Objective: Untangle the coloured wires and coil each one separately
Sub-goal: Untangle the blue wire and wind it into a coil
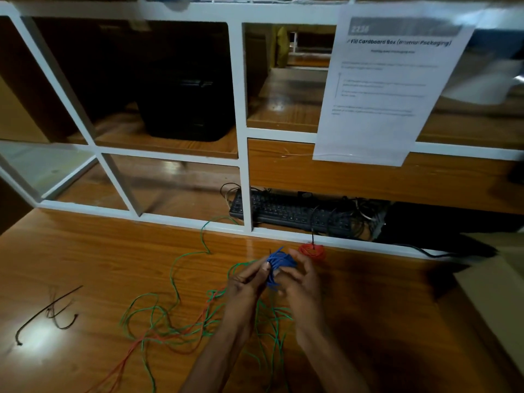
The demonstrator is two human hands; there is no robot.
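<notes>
A: Head view, go. Hands?

B: Both up at centre frame. Left hand (249, 275) pinches the blue wire (279, 265) bundle from 9 o'clock, right hand (300, 276) curls round it from 3 o'clock. Bundle sits between the two, held above the table (85, 251).

A: Coiled or tangled?

B: Looks bunched into a rough coil, loose ends sticking out at 12. Can't tell if it's tied off. Its long axis runs roughly 12 to 6 between the palms.

A: Other wires?

B: Red coil (312, 251) lies on the table just beside the right hand, at about 1 o'clock from it. Looks done. Green wire (158, 313) sprawls loose from 7 to 10 o'clock of the hands, one strand running up to the white frame (243, 177). A red wire (136, 344) strand crosses it and runs off at 7 o'clock.

A: Which hand is nearer the green?

B: Left, I'd judge. Green mass lies on its side and partly under both forearms. Blue likely goes down next to the red coil, right hand nearer there.

A: Anything else?

B: Black wire (51, 310) pieces at far 8 o'clock, keyboard (286, 211) behind the frame, printed sheet (388, 80) at 1 o'clock.
</notes>
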